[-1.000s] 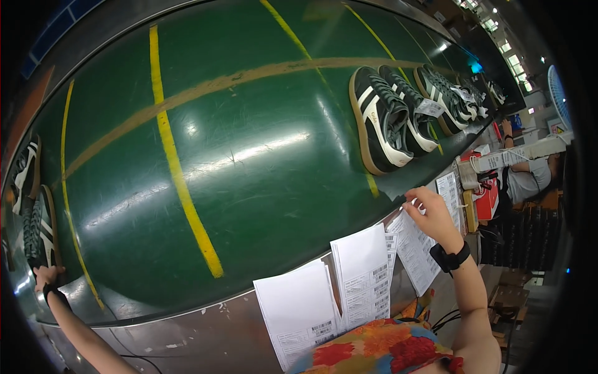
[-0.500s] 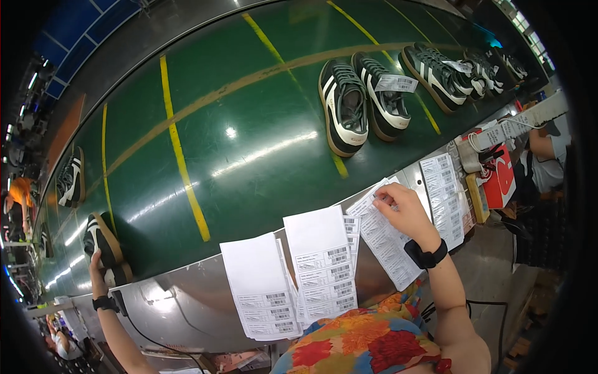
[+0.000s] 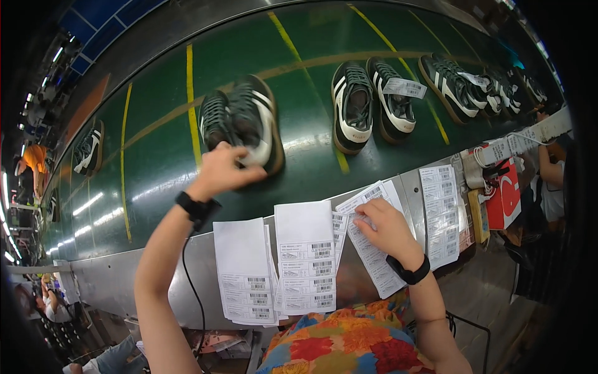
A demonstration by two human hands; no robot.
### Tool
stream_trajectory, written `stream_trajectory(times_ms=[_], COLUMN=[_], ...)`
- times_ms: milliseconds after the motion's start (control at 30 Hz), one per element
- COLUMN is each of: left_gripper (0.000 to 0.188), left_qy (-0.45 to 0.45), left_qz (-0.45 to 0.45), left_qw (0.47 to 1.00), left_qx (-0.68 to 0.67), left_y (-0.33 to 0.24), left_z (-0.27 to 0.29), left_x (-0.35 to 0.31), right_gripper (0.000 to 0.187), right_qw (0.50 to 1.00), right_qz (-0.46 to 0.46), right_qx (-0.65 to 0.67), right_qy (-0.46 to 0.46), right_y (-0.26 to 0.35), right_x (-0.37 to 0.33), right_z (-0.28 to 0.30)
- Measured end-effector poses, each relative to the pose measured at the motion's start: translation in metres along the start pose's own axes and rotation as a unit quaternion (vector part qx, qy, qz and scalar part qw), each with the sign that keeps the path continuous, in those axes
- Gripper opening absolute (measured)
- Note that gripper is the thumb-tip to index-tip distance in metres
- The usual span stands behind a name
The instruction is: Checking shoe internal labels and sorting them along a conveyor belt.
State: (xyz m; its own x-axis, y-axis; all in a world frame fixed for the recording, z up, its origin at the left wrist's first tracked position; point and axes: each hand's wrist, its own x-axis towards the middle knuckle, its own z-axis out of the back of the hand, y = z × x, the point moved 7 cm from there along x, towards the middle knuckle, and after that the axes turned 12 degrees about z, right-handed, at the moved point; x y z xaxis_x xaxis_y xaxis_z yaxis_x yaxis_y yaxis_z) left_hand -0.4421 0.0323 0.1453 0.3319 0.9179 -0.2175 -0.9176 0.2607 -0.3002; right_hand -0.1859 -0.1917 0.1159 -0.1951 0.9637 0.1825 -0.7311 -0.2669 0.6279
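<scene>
My left hand (image 3: 223, 171) is closed at the heels of a pair of dark sneakers with white stripes and gum soles; the right sneaker (image 3: 266, 124) and the left sneaker (image 3: 213, 118) stand side by side on the green conveyor belt, slightly blurred. My right hand (image 3: 389, 230) rests over a sheet of printed labels (image 3: 381, 271) at the belt's near edge. Its fingers are bent and drawn together at the sheet; whether a label is between them is hidden. Left of it lie two more stacks of label sheets (image 3: 304, 227), (image 3: 240, 249).
A tagged sneaker pair (image 3: 353, 106) stands to the right on the belt, with several more beyond. Another sneaker (image 3: 90, 149) is at far left. More label sheets (image 3: 440, 218) hang by a red box (image 3: 503, 199). A black cable (image 3: 187, 268) runs near my left arm.
My left hand has brought the sneaker pair from the far left edge to the middle of the belt. My right hand has shifted slightly down and left over the labels.
</scene>
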Motion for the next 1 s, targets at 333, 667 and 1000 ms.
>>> stream_trajectory(times_ms=[333, 667, 1000], left_gripper=[0.062, 0.036, 0.036], left_qy=[-0.107, -0.089, 0.209], left_qz=[-0.108, -0.206, -0.265], left_qw=[0.985, 0.974, 0.935], left_qx=[0.082, 0.010, -0.106], left_y=[-0.046, -0.087, -0.149], left_z=[0.017, -0.018, 0.048], left_x=[-0.025, 0.005, -0.121], right_gripper=[0.025, 0.026, 0.021], right_qw=[0.996, 0.987, 0.972], right_qz=[-0.018, 0.080, 0.233], right_qx=[0.056, 0.134, 0.033], right_qy=[0.070, -0.049, 0.000], right_y=[-0.008, -0.003, 0.097], right_x=[0.020, 0.163, 0.153], right_z=[0.024, 0.021, 0.023])
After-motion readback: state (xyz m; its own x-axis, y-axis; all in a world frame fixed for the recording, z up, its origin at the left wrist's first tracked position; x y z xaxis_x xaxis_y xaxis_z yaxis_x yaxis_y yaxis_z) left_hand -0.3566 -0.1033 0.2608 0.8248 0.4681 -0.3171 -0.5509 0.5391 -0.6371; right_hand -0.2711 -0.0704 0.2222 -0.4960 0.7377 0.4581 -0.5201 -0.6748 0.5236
